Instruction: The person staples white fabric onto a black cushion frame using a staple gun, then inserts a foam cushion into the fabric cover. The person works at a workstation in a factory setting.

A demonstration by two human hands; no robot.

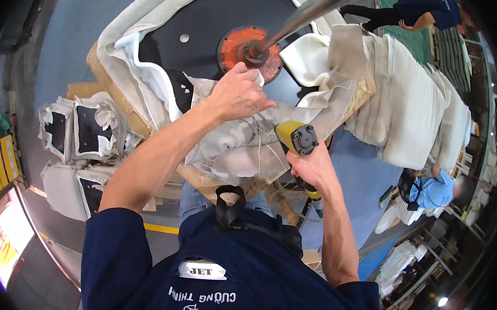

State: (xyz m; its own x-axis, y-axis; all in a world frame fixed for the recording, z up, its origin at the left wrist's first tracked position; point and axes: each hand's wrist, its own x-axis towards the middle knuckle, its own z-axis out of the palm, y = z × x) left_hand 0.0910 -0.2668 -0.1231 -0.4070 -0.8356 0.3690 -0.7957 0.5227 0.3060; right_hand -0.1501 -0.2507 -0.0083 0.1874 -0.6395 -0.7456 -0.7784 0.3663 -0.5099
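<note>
My right hand [317,166] grips a yellow and black staple gun [297,138], its head just over the near edge of an upholstered cushion piece. My left hand [238,93] is closed at the edge of the beige fabric [241,135], above the black board [187,15]; its fingertips are partly hidden. The fabric lies bunched, with loose threads, along the board's near side. White padding [160,83] curls up around the board. A round orange press plate [271,67] on a metal rod [308,12] rests on the board's middle.
A wooden board [207,186] lies under the piece. Beige covered cushions [400,104] are stacked at the right, with more cushion pieces [66,182] at the left. A person in dark clothes [428,4] stands far right; another in light blue [435,191] is at the right.
</note>
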